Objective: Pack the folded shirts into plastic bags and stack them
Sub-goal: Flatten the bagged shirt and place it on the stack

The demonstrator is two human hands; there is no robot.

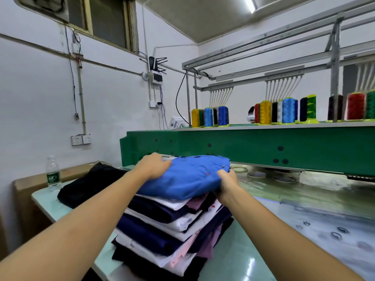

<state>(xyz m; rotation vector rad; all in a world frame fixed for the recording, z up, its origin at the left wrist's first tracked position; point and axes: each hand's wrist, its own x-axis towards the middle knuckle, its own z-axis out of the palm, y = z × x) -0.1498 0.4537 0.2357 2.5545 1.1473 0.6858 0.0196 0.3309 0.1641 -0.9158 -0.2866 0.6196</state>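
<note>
On the pale table (263,254), a tall stack of folded shirts (172,226) fills the centre of the frame, with the blue shirt (186,177) on top. The hands are apart and both grip it, the left hand (154,166) at its left edge and the right hand (228,181) curled round its right corner. This is likely the pick-up step; next it should be lifted flat towards a bag, perhaps among the blurred sheets (324,226) at lower right.

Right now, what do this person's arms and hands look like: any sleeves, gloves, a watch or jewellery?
The left arm and right arm are bare as far up as the frame shows, with no sleeve edge in view. The left hand and right hand wear no gloves. Neither wrist carries a watch or band, and no ring shows on the visible fingers.
</note>
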